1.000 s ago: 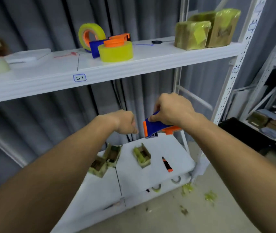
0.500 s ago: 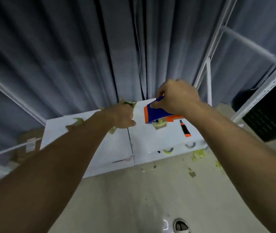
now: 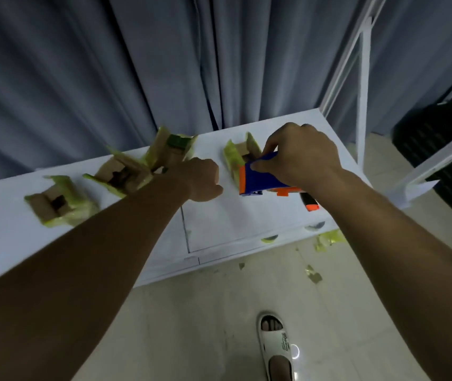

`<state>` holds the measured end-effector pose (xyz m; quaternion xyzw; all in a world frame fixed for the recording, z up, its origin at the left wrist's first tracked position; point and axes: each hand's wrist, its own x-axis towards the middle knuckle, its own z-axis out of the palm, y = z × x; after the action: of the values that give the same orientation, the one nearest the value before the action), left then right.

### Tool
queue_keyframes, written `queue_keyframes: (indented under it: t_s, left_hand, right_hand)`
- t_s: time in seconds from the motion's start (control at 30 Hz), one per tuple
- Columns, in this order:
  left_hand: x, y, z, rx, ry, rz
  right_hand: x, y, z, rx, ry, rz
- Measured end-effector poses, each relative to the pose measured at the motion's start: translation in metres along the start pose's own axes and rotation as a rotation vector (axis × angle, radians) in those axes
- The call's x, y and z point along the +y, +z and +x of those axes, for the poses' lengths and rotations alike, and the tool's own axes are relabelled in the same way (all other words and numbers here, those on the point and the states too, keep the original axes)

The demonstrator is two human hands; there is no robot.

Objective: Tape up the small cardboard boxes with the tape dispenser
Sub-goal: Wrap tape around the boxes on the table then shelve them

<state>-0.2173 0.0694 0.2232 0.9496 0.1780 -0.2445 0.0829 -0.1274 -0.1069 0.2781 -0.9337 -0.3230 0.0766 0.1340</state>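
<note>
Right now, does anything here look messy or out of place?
Yes. Yellow-green tape scraps lie scattered on the floor below the shelf. The small cardboard boxes sit open, flaps up and askew, with loose tape clinging.

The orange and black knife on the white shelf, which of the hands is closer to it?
Right. The right hand, holding the tape dispenser, hovers just above the knife; the left hand is farther left, nearer the boxes.

place: storeroom | cues: white metal shelving (image 3: pixel 362 78); grey curtain (image 3: pixel 109 64); tape scraps (image 3: pixel 313 276) on floor
</note>
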Motion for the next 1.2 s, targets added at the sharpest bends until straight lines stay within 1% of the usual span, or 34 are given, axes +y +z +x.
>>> queue_keyframes:
  t_s: [0.23,0.4,0.53,0.7,0.8,0.9,1.0,1.07,1.13,1.2]
  left_hand:
    - [0.03,0.046,0.128,-0.004,-0.026,-0.025]
    - [0.037,0.058,0.182,0.0,-0.011,-0.026]
    - [0.045,0.06,0.21,0.0,0.035,-0.079]
    - [0.055,0.07,0.245,-0.015,0.118,-0.039]
    - [0.051,0.079,0.264,-0.013,0.139,0.013]
    - [0.045,0.086,0.271,0.077,0.143,0.039]
    - [0.036,0.094,0.271,0.243,0.154,0.021]
    - [0.029,0.098,0.273,0.306,0.155,0.121]
    - [0.021,0.101,0.276,0.28,0.179,0.202]
    - [0.011,0.107,0.281,0.226,0.233,0.176]
  right_hand:
    - [0.086,0.063,0.075,0.007,0.072,0.057]
    - [0.125,0.087,0.11,0.001,0.083,0.059]
    - [0.147,0.097,0.127,0.015,0.088,0.065]
    - [0.161,0.106,0.144,0.007,0.106,0.046]
    - [0.165,0.108,0.151,-0.006,0.108,0.047]
    - [0.168,0.113,0.16,0.003,0.123,0.044]
    - [0.168,0.121,0.163,-0.003,0.15,0.072]
    - [0.166,0.128,0.165,-0.004,0.158,0.092]
    - [0.162,0.134,0.167,-0.006,0.167,0.118]
    - [0.157,0.139,0.169,-0.013,0.178,0.129]
